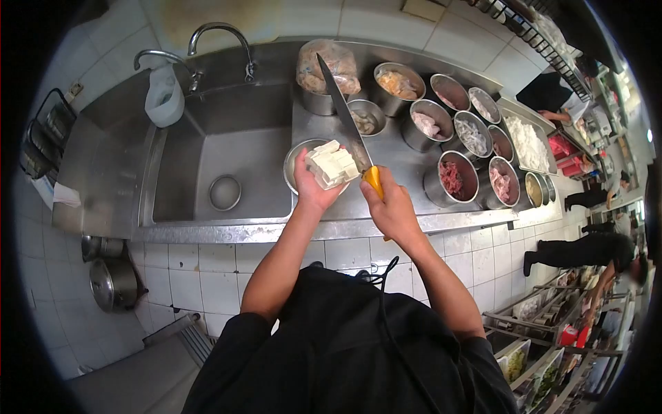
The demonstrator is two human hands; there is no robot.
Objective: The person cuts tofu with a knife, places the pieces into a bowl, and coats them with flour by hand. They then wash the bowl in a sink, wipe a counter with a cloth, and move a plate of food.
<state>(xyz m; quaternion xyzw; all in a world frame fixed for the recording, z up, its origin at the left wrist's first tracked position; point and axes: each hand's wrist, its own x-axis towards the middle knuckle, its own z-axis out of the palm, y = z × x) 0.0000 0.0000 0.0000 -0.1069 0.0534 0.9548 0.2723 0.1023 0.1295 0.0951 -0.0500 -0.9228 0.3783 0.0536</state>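
A block of white tofu (332,164), cut into cubes, rests on the palm of my left hand (312,188), held just above a steel bowl (298,157) on the counter. My right hand (393,207) grips the yellow handle of a long knife (345,114). The blade lies against the right side of the tofu and points away toward the back wall.
A deep steel sink (227,162) with two taps lies to the left. Several steel containers of meat and other ingredients (452,176) fill the counter on the right, with a bagged pot (327,69) behind. Other people stand far right. Pots sit under the sink (114,279).
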